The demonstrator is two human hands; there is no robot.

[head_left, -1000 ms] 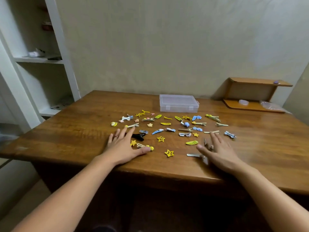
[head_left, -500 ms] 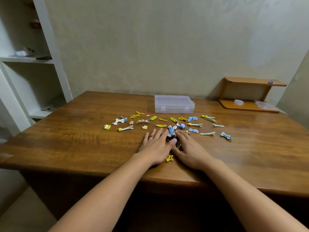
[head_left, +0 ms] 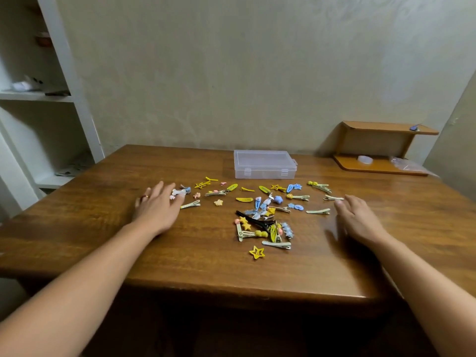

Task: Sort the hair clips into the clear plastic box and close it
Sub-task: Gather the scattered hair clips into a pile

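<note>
Hands [head_left: 157, 207] flanking scattered colourful clips [head_left: 260, 217]

Left hand [head_left: 157, 210]: fingers [head_left: 164, 188] motion-blurred, contact with white bone-shaped clip [head_left: 178, 192] undeterminable. Central heap of clips [head_left: 262, 225]: pieces overlap, lower ones hidden. Small blue object on wall shelf [head_left: 414, 127] too small to identify. Both forearms cut by bottom edge. Tabletop [head_left: 103, 228] left corner cropped.

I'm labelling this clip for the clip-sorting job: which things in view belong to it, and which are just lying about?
Part of the job:
- hair clips scattered on the table
- clear plastic box, lid shut
- left hand and right hand, both open

Just lying about:
- wooden shelf at the table's far right corner
- white wall shelves, left
</note>
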